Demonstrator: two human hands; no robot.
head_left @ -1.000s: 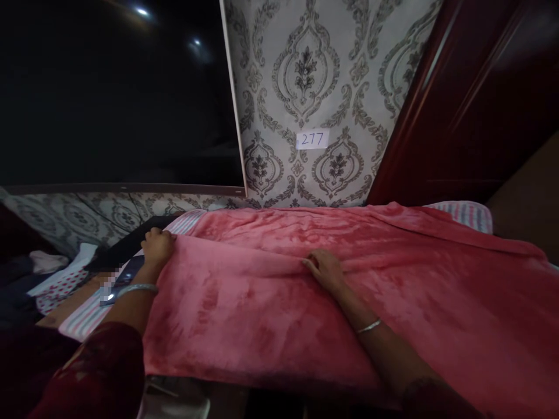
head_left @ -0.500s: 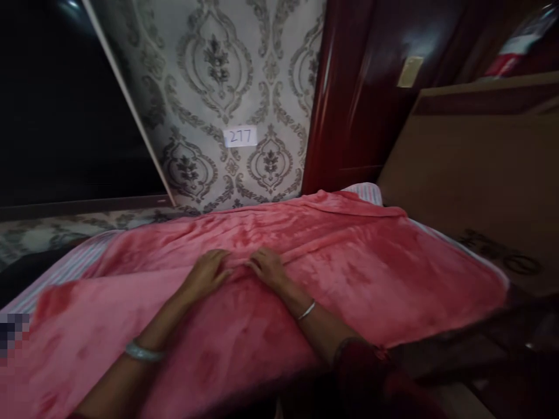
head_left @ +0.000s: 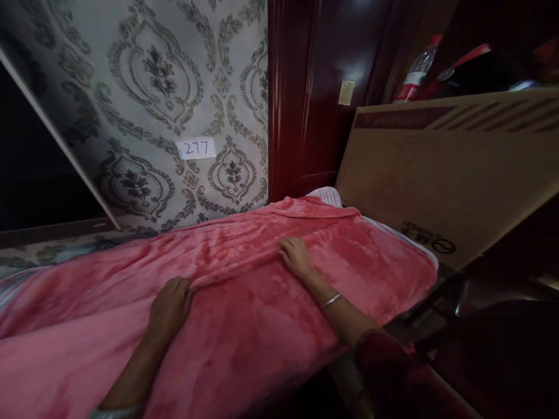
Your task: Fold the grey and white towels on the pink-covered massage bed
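A fluffy pink blanket (head_left: 244,326) is spread over a long surface, with a folded ridge running across its middle. At the left end of this ridge, my left hand (head_left: 171,304) has its fingers closed on the cloth. Farther right along the same ridge, my right hand (head_left: 296,256) grips the fold with curled fingers. Between the two hands the ridge lies fairly straight. Wrinkles show in the layer behind it. A striped cloth (head_left: 328,196) peeks out from under the blanket at the back right corner.
A large cardboard box (head_left: 437,169) stands to the right, with a plastic bottle (head_left: 417,73) behind its top edge. Patterned wallpaper carries a paper label (head_left: 196,148) reading 277. A dark screen (head_left: 39,157) is at left, and a dark red wooden door (head_left: 305,105) rises behind.
My hands have moved apart along the fold, the right one to the right and the left one to the left and nearer. The view has turned right, showing more of the box.
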